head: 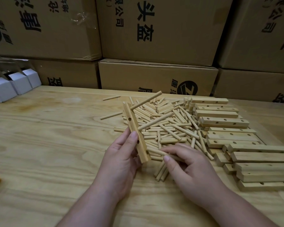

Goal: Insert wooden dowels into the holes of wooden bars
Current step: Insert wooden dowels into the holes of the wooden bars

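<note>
The left hand [121, 158] gripped a bar [134, 133] upright above the table [47, 136], two dowels already seated; the right hand [187, 164] pinched another dowel [156, 151] from the pile [167, 126], needing an empty hole next

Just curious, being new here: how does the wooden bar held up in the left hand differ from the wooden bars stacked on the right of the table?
The pale wooden bar in the left hand stands nearly upright; the stacked wooden bars lie flat. The held bar has two round wooden dowels sticking out; the stacked bars' visible holes are empty. Both are the same light wood, drilled with holes.
</note>
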Demonstrator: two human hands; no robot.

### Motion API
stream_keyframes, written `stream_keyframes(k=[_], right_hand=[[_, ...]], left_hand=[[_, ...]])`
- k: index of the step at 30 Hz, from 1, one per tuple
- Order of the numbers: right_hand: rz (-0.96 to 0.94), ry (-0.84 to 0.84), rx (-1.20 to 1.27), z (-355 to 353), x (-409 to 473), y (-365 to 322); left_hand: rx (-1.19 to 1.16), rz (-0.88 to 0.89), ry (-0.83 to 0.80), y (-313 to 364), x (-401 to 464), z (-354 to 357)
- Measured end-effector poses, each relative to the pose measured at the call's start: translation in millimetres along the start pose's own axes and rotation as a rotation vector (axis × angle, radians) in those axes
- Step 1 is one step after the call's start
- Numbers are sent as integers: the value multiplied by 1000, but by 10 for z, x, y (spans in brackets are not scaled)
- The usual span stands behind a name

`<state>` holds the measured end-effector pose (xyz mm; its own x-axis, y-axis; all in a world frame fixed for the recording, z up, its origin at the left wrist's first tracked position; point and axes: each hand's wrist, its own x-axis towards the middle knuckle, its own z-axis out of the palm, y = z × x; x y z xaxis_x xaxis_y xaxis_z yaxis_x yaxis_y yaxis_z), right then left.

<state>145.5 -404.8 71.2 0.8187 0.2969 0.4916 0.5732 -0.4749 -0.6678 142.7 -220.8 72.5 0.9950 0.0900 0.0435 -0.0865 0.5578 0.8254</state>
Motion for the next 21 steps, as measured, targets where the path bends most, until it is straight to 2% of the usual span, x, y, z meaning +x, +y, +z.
stream_keyframes(k=[7,14,21], right_hand=[[-26,0,-68,-19,16,11],[-35,-93,-184,-60,5,-35],[-129,-144,-211,-50,-6,-91]], left_hand=[[90,81,-16,-19,22,-29],[283,138,-95,-114,45,-99],[284,141,-104,-144,56,-106]])
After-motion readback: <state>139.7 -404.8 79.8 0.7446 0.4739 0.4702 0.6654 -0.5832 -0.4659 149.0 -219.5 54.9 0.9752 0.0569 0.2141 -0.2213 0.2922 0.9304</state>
